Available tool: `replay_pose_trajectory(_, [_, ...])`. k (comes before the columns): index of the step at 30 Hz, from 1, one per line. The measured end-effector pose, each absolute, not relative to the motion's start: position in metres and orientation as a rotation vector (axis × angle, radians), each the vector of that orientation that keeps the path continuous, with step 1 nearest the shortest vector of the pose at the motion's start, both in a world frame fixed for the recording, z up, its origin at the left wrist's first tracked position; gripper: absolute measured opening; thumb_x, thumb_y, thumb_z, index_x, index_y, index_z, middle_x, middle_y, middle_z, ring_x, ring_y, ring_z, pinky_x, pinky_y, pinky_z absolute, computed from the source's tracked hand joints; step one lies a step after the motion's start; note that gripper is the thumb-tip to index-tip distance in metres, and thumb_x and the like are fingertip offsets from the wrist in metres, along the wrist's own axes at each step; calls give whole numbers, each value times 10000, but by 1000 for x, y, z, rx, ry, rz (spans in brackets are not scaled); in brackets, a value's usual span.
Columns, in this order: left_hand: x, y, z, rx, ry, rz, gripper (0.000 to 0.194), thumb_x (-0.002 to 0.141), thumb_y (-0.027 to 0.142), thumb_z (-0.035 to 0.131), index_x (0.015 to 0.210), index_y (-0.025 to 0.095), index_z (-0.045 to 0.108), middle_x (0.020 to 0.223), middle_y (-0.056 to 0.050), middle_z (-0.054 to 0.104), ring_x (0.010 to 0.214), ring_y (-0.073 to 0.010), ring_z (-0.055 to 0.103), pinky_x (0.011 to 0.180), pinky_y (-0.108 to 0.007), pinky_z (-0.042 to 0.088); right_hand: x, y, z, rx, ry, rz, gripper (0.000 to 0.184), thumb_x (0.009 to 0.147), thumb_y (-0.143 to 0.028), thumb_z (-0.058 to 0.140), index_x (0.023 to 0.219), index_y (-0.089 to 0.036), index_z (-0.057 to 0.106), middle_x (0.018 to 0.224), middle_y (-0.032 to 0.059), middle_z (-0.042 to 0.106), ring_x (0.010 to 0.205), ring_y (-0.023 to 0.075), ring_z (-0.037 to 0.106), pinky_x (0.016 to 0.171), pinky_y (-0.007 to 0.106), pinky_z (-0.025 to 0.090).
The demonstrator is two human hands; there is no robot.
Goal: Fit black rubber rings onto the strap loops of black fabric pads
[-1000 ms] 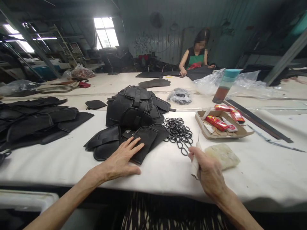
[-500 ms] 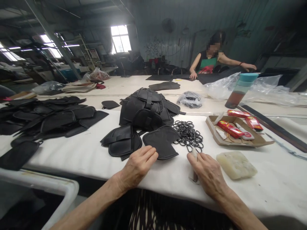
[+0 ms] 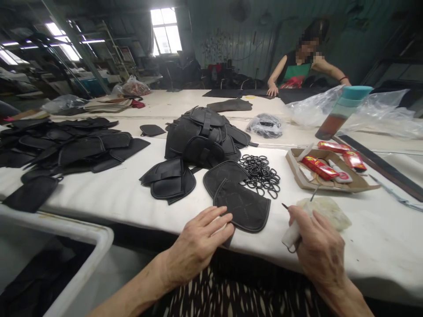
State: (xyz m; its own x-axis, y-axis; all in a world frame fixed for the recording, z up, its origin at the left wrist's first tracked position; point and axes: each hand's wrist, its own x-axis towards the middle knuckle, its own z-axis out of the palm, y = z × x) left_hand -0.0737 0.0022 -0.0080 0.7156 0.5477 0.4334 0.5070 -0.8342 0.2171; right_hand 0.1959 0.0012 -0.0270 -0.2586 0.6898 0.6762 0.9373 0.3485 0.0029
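Note:
A black fabric piece with a rounded, piped edge (image 3: pixel 246 204) lies by the table's front edge, overlapping a similar piece (image 3: pixel 221 176). My left hand (image 3: pixel 206 233) holds its near left edge, fingers curled over the top and thumb hidden. My right hand (image 3: pixel 319 240) is closed around a white-handled awl (image 3: pixel 291 237), its thin metal spike slanting up to the right. A small dark tip sticks out by the right thumb; I cannot make out what it belongs to. Behind the fabric lies a heap of black rings (image 3: pixel 259 172). A yellowish wax-like block (image 3: pixel 333 213) sits behind my right hand.
Black pouches are piled (image 3: pixel 201 136) mid-table, with more black pieces (image 3: pixel 82 149) at left. A cardboard tray (image 3: pixel 343 187) holds red boxes. A bottle (image 3: pixel 343 112) stands beyond it. At lower left is a white bin (image 3: pixel 102 246). A co-worker (image 3: pixel 297 70) handles dark material across the table.
My left hand has drawn a black fabric piece toward me and to the right, off the one beneath. My right hand has moved right, tilting the awl. The co-worker's arm has reached outward.

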Motion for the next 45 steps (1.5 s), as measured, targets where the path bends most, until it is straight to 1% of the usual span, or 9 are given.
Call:
replay_pose_trajectory(7, [-81, 14, -20, 2720, 860, 461, 420, 811, 123, 486, 1227, 182, 502, 1291, -113, 555, 1258, -240, 427, 1051, -468, 335, 183, -7, -33, -1337, -1880, -16, 260, 828, -94, 420, 1015, -172, 583, 773, 57, 613, 698, 196, 557, 644, 306, 439])
replay_pose_trajectory(10, [-80, 9, -27, 2779, 847, 428, 523, 749, 71, 493, 1264, 158, 469, 1350, -121, 496, 1297, -261, 368, 1064, -490, 310, 178, -7, -37, -1319, -1823, 143, 242, 829, -116, 454, 1019, -192, 583, 855, 62, 621, 750, 190, 587, 670, 304, 459])
replay_pose_trajectory(15, [-82, 11, -46, 2864, 847, 747, 465, 804, 40, 427, 1245, 172, 494, 1240, -124, 595, 1236, -236, 456, 997, -419, 419, 168, -3, -39, -1229, -1812, 158, 236, 853, -132, 467, 1056, -189, 572, 838, 71, 629, 727, 178, 600, 653, 298, 490])
replay_pose_trajectory(20, [-78, 26, -53, 2568, 834, 1088, 375, 797, 19, 398, 1051, 206, 602, 1062, -106, 683, 1024, -194, 615, 875, -342, 514, 162, 4, -33, -1162, -1776, 77, 205, 849, -132, 486, 1017, -181, 593, 793, 57, 644, 676, 167, 619, 615, 267, 501])
replay_pose_trajectory(24, [-70, 29, -31, 2311, 909, 1174, 269, 809, 53, 438, 905, 213, 632, 952, -69, 702, 903, -171, 646, 781, -288, 547, 162, 4, -25, -1187, -1722, 78, 148, 840, -140, 514, 958, -188, 590, 754, 28, 640, 652, 150, 628, 619, 238, 501])
replay_pose_trajectory(31, [-62, 30, 58, 2030, 1214, 1523, 130, 825, 195, 542, 897, 250, 635, 1003, -22, 647, 1015, -194, 541, 903, -301, 428, 164, 9, -7, -1142, -1664, 39, 167, 835, -128, 527, 988, -190, 553, 795, 34, 660, 711, 158, 638, 664, 254, 502])
replay_pose_trajectory(36, [-45, 44, 81, 1767, 1330, 1130, 149, 837, 307, 506, 777, 221, 611, 737, 15, 592, 714, -151, 534, 632, -230, 412, 165, 17, 1, -1174, -1624, 35, 115, 849, -183, 528, 959, -205, 553, 786, 19, 651, 685, 152, 626, 616, 236, 485])
replay_pose_trajectory(41, [-23, 59, 34, 1688, 1362, 956, 206, 782, 264, 522, 594, 180, 513, 629, 24, 500, 650, -135, 476, 597, -230, 375, 164, 26, 3, -1236, -1656, 84, 83, 868, -196, 503, 929, -201, 559, 721, -6, 623, 609, 129, 590, 572, 221, 450])
replay_pose_trajectory(45, [-12, 62, 12, 1468, 1270, 877, 158, 800, 289, 471, 682, 186, 489, 565, 48, 473, 492, -102, 473, 465, -209, 351, 160, 38, -2, -1196, -1711, 93, 108, 871, -171, 488, 941, -204, 564, 721, -6, 607, 613, 127, 570, 584, 232, 441])
